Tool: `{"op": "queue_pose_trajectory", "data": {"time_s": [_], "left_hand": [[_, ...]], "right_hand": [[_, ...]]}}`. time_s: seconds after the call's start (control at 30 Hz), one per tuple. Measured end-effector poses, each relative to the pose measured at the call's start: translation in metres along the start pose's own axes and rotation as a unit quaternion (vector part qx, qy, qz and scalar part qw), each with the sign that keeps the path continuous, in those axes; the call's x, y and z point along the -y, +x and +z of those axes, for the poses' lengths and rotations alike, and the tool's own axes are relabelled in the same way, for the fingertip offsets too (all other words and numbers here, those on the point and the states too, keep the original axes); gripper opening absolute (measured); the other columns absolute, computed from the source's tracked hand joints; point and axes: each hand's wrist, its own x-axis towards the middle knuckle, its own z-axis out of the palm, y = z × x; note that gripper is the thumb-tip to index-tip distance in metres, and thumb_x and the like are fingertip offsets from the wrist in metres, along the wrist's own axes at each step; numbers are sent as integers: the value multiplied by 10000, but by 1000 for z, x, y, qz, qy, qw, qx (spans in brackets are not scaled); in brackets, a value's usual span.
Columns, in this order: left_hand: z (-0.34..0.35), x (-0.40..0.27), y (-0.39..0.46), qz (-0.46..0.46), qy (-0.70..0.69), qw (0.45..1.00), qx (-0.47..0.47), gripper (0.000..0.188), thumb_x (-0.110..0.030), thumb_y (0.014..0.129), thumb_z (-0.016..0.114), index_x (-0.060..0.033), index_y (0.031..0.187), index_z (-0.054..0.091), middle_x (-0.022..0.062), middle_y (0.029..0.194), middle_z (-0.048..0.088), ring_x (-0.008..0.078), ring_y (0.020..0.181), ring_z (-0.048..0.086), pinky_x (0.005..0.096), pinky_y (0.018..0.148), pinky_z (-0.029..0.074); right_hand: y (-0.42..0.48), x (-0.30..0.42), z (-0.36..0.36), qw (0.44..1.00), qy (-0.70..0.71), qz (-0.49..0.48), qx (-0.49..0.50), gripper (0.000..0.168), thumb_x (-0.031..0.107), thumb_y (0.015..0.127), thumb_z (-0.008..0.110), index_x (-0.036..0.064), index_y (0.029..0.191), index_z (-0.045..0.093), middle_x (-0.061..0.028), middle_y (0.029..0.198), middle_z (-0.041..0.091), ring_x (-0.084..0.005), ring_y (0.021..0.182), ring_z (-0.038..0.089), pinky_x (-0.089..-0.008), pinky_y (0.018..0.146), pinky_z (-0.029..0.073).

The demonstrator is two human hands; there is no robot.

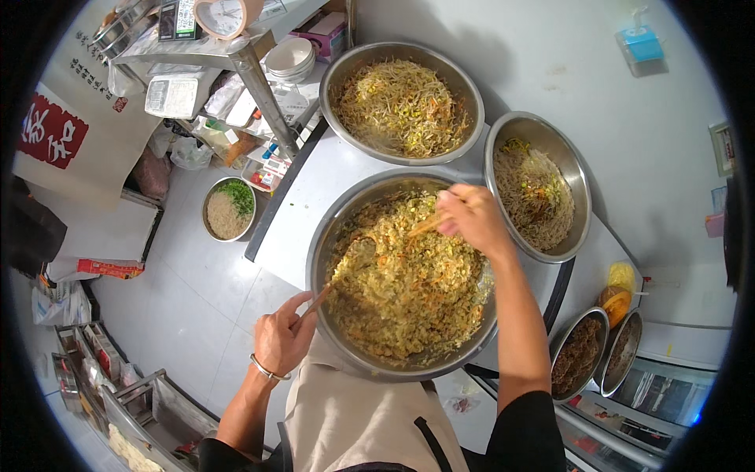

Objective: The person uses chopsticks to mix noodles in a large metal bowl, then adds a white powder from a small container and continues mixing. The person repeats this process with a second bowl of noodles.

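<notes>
A large steel bowl (322,236) stands before me at the table's edge, holding a yellowish mixture (407,295) of chopped food with orange shreds. My left hand (285,336), with a metal bangle at the wrist, grips a wooden handle (320,300) at the bowl's left rim. The handle's far end is hidden in the food. Over the bowl's upper right, my right hand (470,215) is closed around a slim wooden utensil (426,225). Its tip points left and down into the mixture. Blur hides whether it is one stick or a pair.
Behind stands a steel bowl of bean sprouts (407,109); to the right, a bowl with pale shreds (534,194). Two bowls of brown food (581,354) sit lower right. A small bowl with chopped greens (236,197) is at left, beyond the table edge. A metal shelf post (262,94) rises upper left.
</notes>
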Motion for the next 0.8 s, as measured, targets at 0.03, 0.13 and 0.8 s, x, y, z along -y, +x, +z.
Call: {"op": "queue_pose_trajectory", "data": {"time_s": [0.03, 0.13, 0.8], "left_hand": [[-3, -1, -1, -10, -15, 1000, 14, 344, -140, 838, 616, -42, 1168, 630, 111, 489, 528, 236, 409, 519, 349, 474, 415], [-5, -3, -5, -21, -52, 997, 50, 419, -126, 857, 592, -32, 1264, 554, 98, 486, 522, 200, 408, 504, 340, 476, 405], [91, -34, -4, 166, -315, 917, 182, 616, -70, 918, 449, -62, 1487, 214, 88, 738, 555, 220, 687, 568, 336, 672, 465]], "right_hand": [[12, -2, 14, 999, 15, 23, 43, 292, 233, 975, 529, -16, 883, 650, -130, 724, 676, -166, 590, 685, -241, 505, 565], [35, -16, 43, 995, -35, 44, 80, 285, 264, 919, 625, -13, 860, 654, -122, 754, 683, -164, 616, 687, -259, 532, 572], [-170, -33, 99, 945, 302, 119, 30, 268, 229, 967, 588, -15, 1053, 656, -42, 878, 662, -110, 723, 651, -225, 562, 554]]}}
